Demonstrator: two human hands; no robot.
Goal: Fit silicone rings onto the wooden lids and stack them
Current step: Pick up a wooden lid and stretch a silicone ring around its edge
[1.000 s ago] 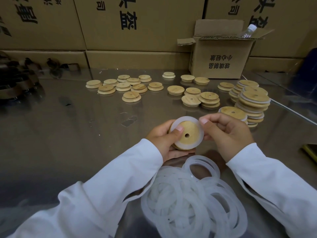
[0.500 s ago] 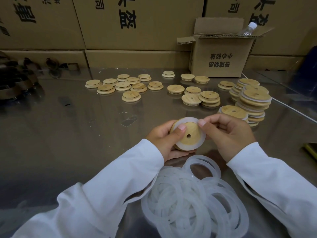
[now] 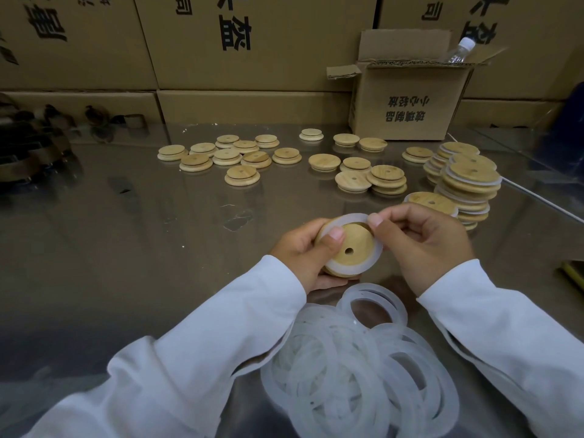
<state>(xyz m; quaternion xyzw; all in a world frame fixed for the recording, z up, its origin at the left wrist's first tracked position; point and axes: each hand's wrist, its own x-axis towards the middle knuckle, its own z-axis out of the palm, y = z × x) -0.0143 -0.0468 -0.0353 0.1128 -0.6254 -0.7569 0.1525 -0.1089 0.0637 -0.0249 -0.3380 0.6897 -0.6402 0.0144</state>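
Observation:
My left hand [image 3: 303, 252] grips a round wooden lid [image 3: 352, 248] with a small centre hole, thumb pressing its face. A translucent white silicone ring [image 3: 349, 267] sits around the lid's raised step. My right hand [image 3: 420, 245] pinches the ring's upper edge, which is lifted off the wood there. A heap of loose silicone rings [image 3: 357, 365] lies on the table just below my hands. A stack of ringed lids [image 3: 469, 188] stands to the right. Bare wooden lids [image 3: 241, 175] lie scattered across the far half of the table.
The table top [image 3: 126, 248] is shiny metal. An open cardboard box [image 3: 407, 105] with a plastic bottle [image 3: 458, 50] stands at the back right. Large cartons [image 3: 252, 42] wall off the back. Dark objects [image 3: 28, 147] lie at the far left.
The lid has tilted a little and my right fingers have pulled the ring's upper edge up off the wood. Both hands stay in the same place.

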